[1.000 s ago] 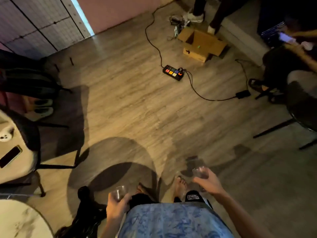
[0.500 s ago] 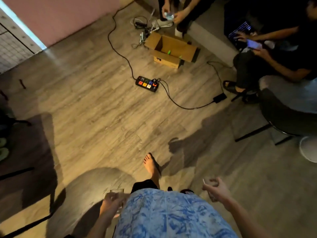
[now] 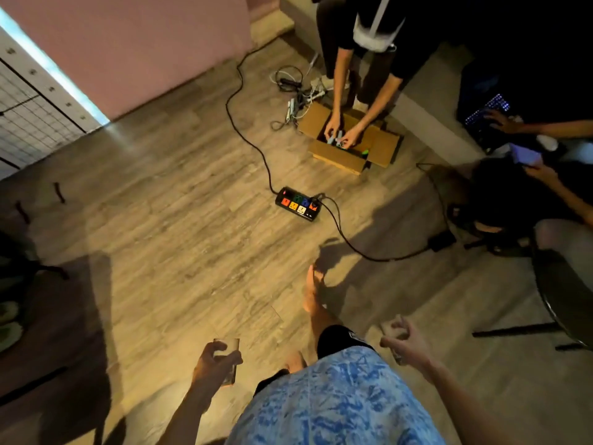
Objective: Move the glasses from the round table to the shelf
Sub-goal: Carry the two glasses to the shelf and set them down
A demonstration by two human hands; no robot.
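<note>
Glass (image 3: 229, 344) gripped by fingers of left hand (image 3: 213, 364), second glass (image 3: 397, 357) by curled fingers of right hand (image 3: 409, 346); contents unclear.

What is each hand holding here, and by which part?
Left hand grips a glass round its side wall; right hand curls round a second glass, mostly hidden.

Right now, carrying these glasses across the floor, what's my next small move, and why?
Probably step left of the black power strip and its black cable, lying just ahead of your bare foot; left hand and right hand each hold a clear glass.
</note>
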